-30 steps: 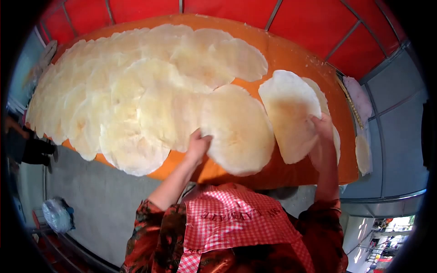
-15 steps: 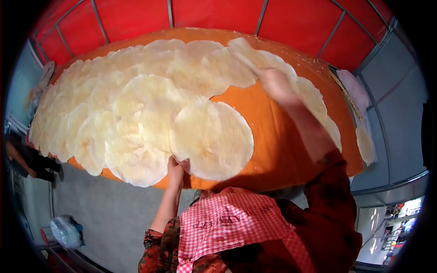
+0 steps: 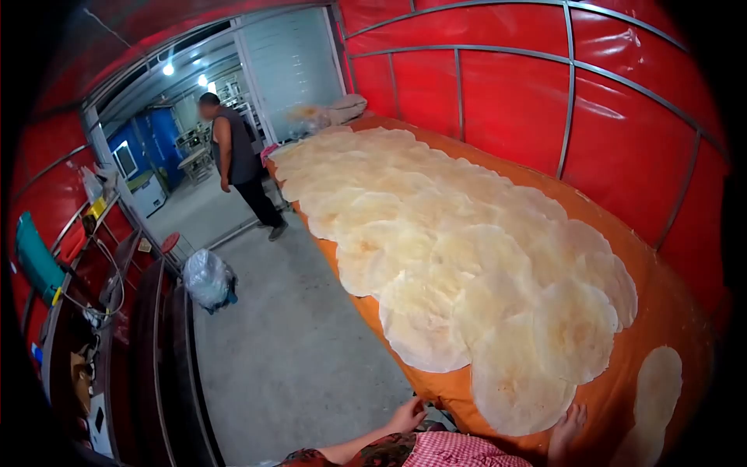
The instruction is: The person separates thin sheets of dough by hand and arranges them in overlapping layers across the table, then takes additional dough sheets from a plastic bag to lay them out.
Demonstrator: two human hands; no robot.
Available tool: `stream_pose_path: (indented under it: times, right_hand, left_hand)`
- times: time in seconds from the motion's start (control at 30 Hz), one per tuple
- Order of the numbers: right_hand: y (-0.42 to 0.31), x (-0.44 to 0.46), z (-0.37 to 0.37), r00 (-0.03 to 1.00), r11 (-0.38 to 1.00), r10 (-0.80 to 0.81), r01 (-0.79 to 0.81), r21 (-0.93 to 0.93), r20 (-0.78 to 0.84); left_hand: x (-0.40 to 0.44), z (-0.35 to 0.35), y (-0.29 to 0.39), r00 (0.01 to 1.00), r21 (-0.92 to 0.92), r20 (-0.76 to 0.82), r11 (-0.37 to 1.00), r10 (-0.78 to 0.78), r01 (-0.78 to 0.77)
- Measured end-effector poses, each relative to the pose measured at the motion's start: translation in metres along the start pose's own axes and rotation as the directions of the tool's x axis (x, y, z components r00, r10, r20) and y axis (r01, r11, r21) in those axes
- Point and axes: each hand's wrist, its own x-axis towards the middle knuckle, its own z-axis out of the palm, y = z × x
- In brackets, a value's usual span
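Note:
Many thin, round, pale flatbreads (image 3: 490, 261) overlap across the long orange-covered table (image 3: 661, 303). My left hand (image 3: 408, 414) is low in the view at the table's near edge, its fingers loosely bent with nothing visible in them. Beside the lower right rim of the nearest flatbread (image 3: 523, 393) is my right hand (image 3: 572, 423), its fingers apart at or close to the rim. Whether they touch it I cannot tell. Farther right, on the orange cover, lie separate flatbreads (image 3: 658, 381), partly cut off by the view's dark border.
A person (image 3: 233, 156) stands by the doorway at the table's far end. Red panels (image 3: 513, 101) with metal bars rise behind the table. On the grey floor (image 3: 288, 335) sits a plastic-wrapped bundle (image 3: 208, 278); dark shelving (image 3: 148, 342) runs along the left.
My view has swung left toward the doorway. My right hand, blurred over the far flatbreads with a pale object before, is now by the near flatbread; that object is out of sight. My left hand left the flatbread rim.

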Motion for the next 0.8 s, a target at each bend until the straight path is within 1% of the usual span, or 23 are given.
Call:
stream_pose_path:
  times: [0.1, 0.13, 0.17, 0.2, 0.23, 0.27, 0.3, 0.37, 0.47, 0.57, 0.6, 0.63, 0.67, 0.7, 0.73, 0.77, 0.8]
  right_hand:
    - [0.067, -0.025, 0.002, 0.989, 0.988, 0.15, -0.149, 0.034, -0.016]
    - [0.103, -0.035, 0.018, 0.998, 0.997, 0.044, -0.046, -0.057, -0.035]
    - [0.102, -0.04, 0.022, 0.999, 0.998, 0.038, -0.039, -0.058, -0.018]
    - [0.073, -0.031, 0.003, 0.999, 0.997, 0.047, -0.046, -0.069, 0.005]
    - [0.059, -0.032, -0.015, 0.998, 0.995, 0.056, -0.055, -0.078, 0.019]
    - [0.055, -0.034, -0.019, 0.995, 0.989, 0.104, -0.102, -0.11, 0.01]
    - [0.047, -0.03, -0.017, 0.991, 0.983, 0.132, -0.13, -0.128, 0.005]
    - [0.041, -0.03, -0.014, 0.988, 0.98, 0.151, -0.147, -0.134, 0.022]
    - [0.041, -0.033, -0.018, 0.987, 0.98, 0.155, -0.149, -0.128, 0.036]
    - [0.044, -0.029, -0.015, 0.987, 0.98, 0.145, -0.134, -0.149, 0.068]
    - [0.052, -0.031, -0.008, 0.983, 0.977, 0.162, -0.148, -0.155, 0.083]
    - [0.058, -0.033, -0.008, 0.996, 0.985, 0.066, -0.055, -0.163, 0.058]
    - [0.065, -0.029, 0.001, 0.998, 0.994, -0.055, 0.052, -0.095, -0.028]
    - [0.061, -0.032, -0.005, 0.996, 0.995, -0.076, 0.072, -0.066, -0.048]
    - [0.054, -0.036, -0.018, 0.998, 0.998, -0.058, 0.059, 0.006, -0.012]
    - [0.025, -0.038, -0.056, 0.998, 0.998, -0.055, 0.056, -0.037, 0.028]
    - [0.026, -0.053, -0.062, 0.997, 0.998, -0.047, 0.05, -0.04, 0.057]
  left_hand:
    - [-0.015, 0.011, -0.096, 0.993, -0.033, -0.003, 0.992, -0.12, 0.12]
    - [-0.023, 0.014, -0.125, 0.988, -0.041, 0.007, 0.987, -0.153, 0.154]
    - [-0.03, 0.017, -0.144, 0.981, -0.044, 0.03, 0.98, -0.191, 0.192]
    - [-0.038, 0.023, -0.151, 0.978, -0.03, 0.019, 0.978, -0.207, 0.208]
    - [-0.045, 0.03, -0.158, 0.977, -0.015, 0.006, 0.977, -0.215, 0.215]
    - [-0.045, 0.034, -0.162, 0.976, -0.029, 0.12, 0.982, -0.182, 0.186]
    - [-0.049, 0.032, -0.143, 0.973, -0.045, 0.172, 0.985, -0.157, 0.167]
    - [-0.054, 0.037, -0.135, 0.974, -0.049, 0.211, 0.995, -0.079, 0.091]
    - [-0.072, 0.041, -0.109, 0.982, -0.128, 0.168, 0.985, -0.089, 0.112]
    - [-0.094, 0.032, -0.086, 0.979, -0.183, 0.134, 0.968, -0.151, 0.174]
    - [-0.1, 0.033, -0.096, 0.981, -0.148, 0.101, 0.973, -0.163, 0.177]
    - [-0.106, 0.03, -0.111, 0.988, -0.136, 0.123, 0.984, -0.098, 0.114]
    - [-0.111, 0.029, -0.125, 0.983, -0.357, 0.18, 0.928, -0.048, 0.11]
    - [-0.128, 0.04, -0.141, 0.99, -0.282, 0.03, 0.949, -0.138, 0.141]
    - [-0.142, 0.039, -0.134, 1.0, -0.046, -0.012, 0.999, -0.021, 0.02]
    - [-0.149, 0.034, -0.134, 0.993, -0.048, 0.068, 0.993, -0.101, 0.105]
    - [-0.156, 0.035, -0.131, 0.968, -0.071, 0.161, 0.976, -0.192, 0.206]
